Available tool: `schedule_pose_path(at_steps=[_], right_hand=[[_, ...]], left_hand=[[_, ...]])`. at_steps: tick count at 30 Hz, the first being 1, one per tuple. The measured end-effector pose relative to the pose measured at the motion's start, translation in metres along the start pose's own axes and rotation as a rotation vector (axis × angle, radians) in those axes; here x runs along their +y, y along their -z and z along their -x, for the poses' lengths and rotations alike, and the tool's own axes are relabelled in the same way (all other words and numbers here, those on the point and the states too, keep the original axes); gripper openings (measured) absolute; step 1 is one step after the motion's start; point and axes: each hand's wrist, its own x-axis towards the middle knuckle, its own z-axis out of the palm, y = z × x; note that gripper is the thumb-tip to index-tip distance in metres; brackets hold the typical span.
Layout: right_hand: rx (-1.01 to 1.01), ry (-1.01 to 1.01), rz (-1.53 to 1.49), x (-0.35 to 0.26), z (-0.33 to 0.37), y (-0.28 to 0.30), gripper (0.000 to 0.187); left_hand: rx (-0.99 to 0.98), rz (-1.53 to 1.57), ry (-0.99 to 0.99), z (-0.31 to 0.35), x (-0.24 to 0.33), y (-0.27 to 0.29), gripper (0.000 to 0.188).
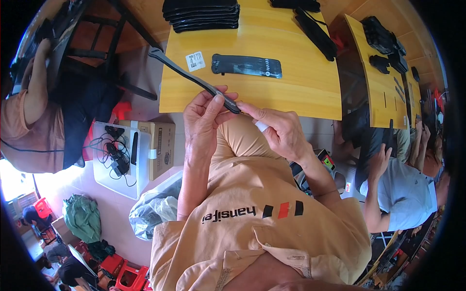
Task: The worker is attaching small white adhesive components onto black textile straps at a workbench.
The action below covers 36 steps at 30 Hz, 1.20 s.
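My left hand [204,114] grips a long black strap [187,75] near its lower end; the strap runs up and left past the edge of the yellow wooden table [291,92]. At that same lower end, the fingertips of my right hand [279,128] pinch the strap, and a small white piece shows under the palm. On the table lie a flat black strip with white dots [246,65] and a small white label [195,61]. A stack of black flat pieces [201,15] sits at the table's far edge.
Another black strap [315,31] lies at the table's right. A second yellow table [383,82] at right holds black parts. Seated persons are at left [29,121] and right [403,189]. A cardboard box [162,148], a white bin with cables [116,157] and a plastic bag [153,208] stand below.
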Motion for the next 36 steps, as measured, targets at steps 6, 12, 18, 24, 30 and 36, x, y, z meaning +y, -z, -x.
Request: schedule_pose_path(at_steps=[6,12,18,24,30,36], right_hand=[[0.026,0.031,-0.019,0.003,0.000,0.000,0.057],[-0.047,-0.052,-0.032,-0.002,0.000,0.004,0.049],[-0.088,-0.083,0.021,-0.005,0.000,0.008,0.056],[-0.075,-0.123,0.037,-0.006,0.000,0.005,0.059],[0.053,-0.056,0.045,0.002,0.003,-0.004,0.060],[0.061,-0.080,0.044,0.002,0.003,-0.008,0.059]], left_hand=[[0.003,-0.005,-0.006,-0.001,-0.001,-0.001,0.025],[0.004,0.009,-0.001,-0.001,-0.003,0.000,0.024],[0.012,-0.018,-0.024,0.000,-0.005,-0.002,0.024],[0.077,-0.076,-0.061,0.001,-0.011,-0.005,0.024],[0.094,-0.123,-0.099,0.002,-0.015,-0.009,0.021],[0.113,-0.070,-0.100,0.002,-0.017,-0.010,0.022]])
